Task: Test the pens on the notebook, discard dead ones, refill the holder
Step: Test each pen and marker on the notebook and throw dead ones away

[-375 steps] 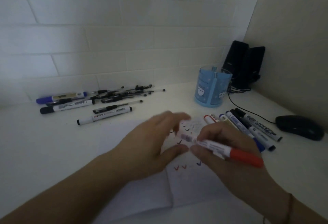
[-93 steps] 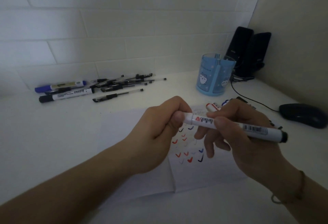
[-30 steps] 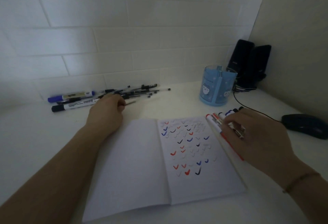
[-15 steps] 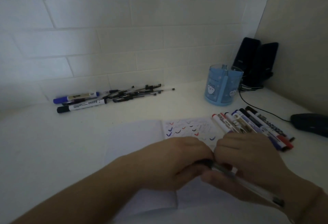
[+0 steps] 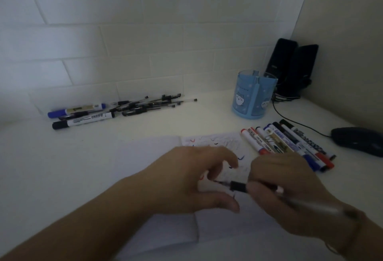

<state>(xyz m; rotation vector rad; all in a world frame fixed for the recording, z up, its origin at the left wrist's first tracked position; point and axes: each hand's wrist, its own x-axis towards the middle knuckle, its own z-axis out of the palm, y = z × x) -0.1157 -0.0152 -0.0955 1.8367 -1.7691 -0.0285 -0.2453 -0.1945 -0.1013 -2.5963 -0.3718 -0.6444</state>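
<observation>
Head view: in the lower centre of the frame the right hand pinches a thin gel pen by its black grip, the bare tip pointing left towards the left hand. The left hand's fingers are loosely curved just beside the tip; whether it holds the cap, I cannot tell. Both hands hover over the open notebook, whose right page carries coloured tick marks. Judging by this, the step in hand is readying this pen for a test stroke; the next move calls for lowering the tip onto a bare patch of the page.

At centre right a row of markers lies just beside the notebook. The blue pen holder stands behind them. At upper left, a pile of pens lies near the tiled wall.
</observation>
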